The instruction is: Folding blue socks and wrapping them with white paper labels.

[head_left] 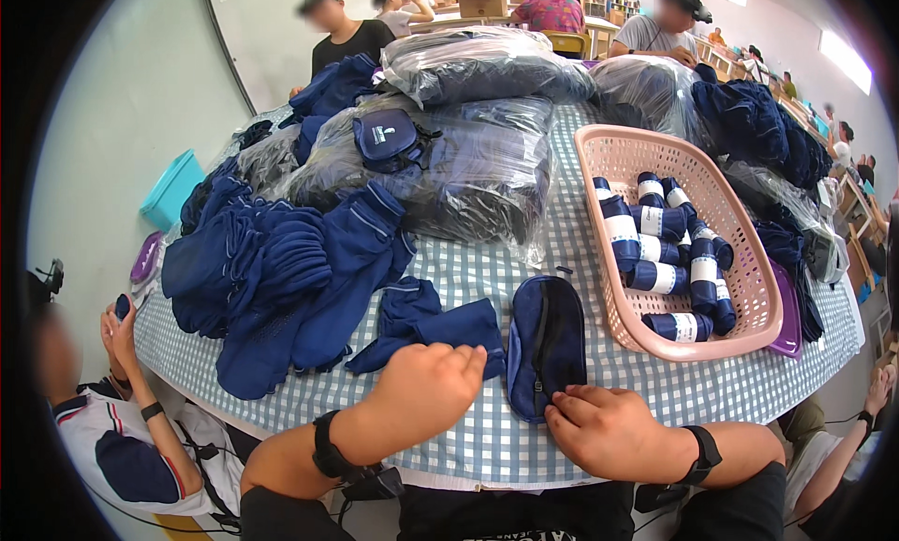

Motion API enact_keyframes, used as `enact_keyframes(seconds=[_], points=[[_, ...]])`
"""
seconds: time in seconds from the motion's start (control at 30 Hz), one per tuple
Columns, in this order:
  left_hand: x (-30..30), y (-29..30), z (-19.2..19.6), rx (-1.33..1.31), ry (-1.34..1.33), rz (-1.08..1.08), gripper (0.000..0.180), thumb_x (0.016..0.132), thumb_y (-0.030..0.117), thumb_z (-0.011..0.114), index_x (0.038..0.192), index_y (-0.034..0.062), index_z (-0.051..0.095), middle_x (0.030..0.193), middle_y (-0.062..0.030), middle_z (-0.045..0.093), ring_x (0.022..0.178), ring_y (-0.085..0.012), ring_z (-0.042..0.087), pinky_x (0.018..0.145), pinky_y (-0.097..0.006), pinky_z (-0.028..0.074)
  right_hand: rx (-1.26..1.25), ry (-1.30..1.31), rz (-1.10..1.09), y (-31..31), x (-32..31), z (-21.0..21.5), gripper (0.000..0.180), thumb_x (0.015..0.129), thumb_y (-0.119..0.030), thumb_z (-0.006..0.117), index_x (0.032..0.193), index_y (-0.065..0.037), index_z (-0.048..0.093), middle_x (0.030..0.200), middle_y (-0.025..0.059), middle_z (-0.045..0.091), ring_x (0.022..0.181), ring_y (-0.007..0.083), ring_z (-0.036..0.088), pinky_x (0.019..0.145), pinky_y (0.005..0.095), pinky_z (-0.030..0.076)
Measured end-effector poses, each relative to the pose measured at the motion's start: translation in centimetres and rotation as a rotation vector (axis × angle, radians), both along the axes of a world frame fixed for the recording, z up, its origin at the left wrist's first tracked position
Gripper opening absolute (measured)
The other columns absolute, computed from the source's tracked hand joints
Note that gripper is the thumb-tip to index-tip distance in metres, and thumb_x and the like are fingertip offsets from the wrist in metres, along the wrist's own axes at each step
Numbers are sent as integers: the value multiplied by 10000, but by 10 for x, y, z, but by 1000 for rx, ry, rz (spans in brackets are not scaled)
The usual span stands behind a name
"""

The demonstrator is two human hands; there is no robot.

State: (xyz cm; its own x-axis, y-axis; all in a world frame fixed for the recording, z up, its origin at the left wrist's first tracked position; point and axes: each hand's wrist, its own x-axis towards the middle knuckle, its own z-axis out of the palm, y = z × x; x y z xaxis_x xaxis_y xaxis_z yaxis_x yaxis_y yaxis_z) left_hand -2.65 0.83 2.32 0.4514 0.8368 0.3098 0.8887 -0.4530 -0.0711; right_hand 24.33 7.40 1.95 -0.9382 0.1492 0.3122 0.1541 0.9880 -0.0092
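Note:
A flat, dark-blue zippered pouch (546, 340) with rounded ends lies lengthwise on the checked tablecloth in front of me. My right hand (604, 431) has its fingers bent over the pouch's lower right edge, near the zipper pull. Beside the pouch on the left lies a folded navy cloth (459, 324). My left hand (426, 388) is closed at that cloth's near right part, thumb and fingers together on the fabric; the palm side is hidden. A small dark strip (565, 270) lies just beyond the pouch.
On the right, a pink basket (688, 349) holds several navy rolls with white bands. A heap of navy fabric (272, 270) lies left. Plastic-wrapped bundles (478, 167) fill the back, with a small navy zippered bag (386, 140) on top. Other people sit around the table.

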Motion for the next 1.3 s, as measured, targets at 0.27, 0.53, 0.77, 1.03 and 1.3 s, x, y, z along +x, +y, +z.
enact_keyframes(seconds=[0.27,0.53,0.77,1.03,1.3], points=[[-17,19,7,484,-350,112,450,678,-5,730,1120,-87,714,977,-191,743,782,-316,724,697,-356,570,10,17,37,2,0,0,295,794,-134,669,1025,39,732,1044,207,742,930,321,742,696,371,635],[30,10,-12,282,-221,-351,318,773,64,734,1066,-58,730,995,-140,754,823,-223,731,651,-289,579,-7,31,90,1,-3,0,241,768,-127,681,952,24,724,832,108,679,759,247,697,590,328,589],[27,11,-12,119,-194,-363,382,778,145,785,1102,-48,729,1071,-126,751,889,-223,723,710,-294,603,30,89,88,2,-3,-4,196,739,-146,683,878,-12,712,776,62,630,753,210,664,553,289,541],[29,8,-13,89,-204,-321,355,825,102,660,1133,-65,720,1089,-144,744,918,-218,699,712,-278,591,107,190,89,3,-3,-3,142,730,-173,670,800,-52,696,762,19,568,798,179,558,507,228,400],[26,8,-20,140,-206,-298,362,807,63,652,1125,-102,708,1065,-177,742,943,-245,717,728,-294,609,-126,9,-276,-9,1,1,222,720,-192,767,864,-101,625,834,52,575,701,192,614,505,302,486]])
